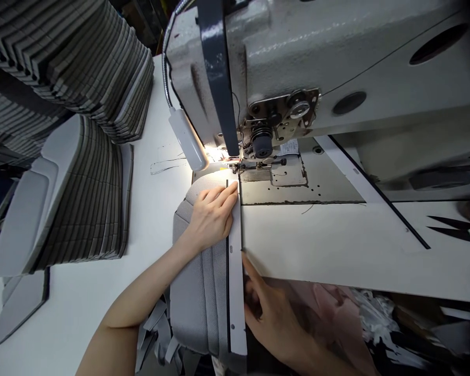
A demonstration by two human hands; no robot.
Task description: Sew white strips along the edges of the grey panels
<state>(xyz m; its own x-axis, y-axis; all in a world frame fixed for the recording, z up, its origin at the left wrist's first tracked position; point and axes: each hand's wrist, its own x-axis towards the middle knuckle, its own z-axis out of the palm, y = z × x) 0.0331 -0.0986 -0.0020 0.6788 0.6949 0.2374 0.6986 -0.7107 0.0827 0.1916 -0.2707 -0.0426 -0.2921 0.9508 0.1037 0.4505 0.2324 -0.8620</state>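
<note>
A grey padded fabric piece [191, 292] lies at the centre, its top end at the needle area of a sewing machine [266, 115]. Along its right edge runs a white strip [237, 292] with a black border and small holes. My left hand [212, 216] lies flat on the fabric and strip, just below the needle, fingers extended forward. Lower down, my right hand [272, 318] is at the strip's right edge, index finger stretched along it and thumb apart; its other fingers curl underneath, partly in shadow.
Tall stacks of grey padded pieces [82, 203] stand at the left. A small lamp [188, 140] lights the needle. Another white strip [360, 177] lies at the right, near blue-handled scissors [460, 230]. Pink fabric [329, 313] hangs below the table edge.
</note>
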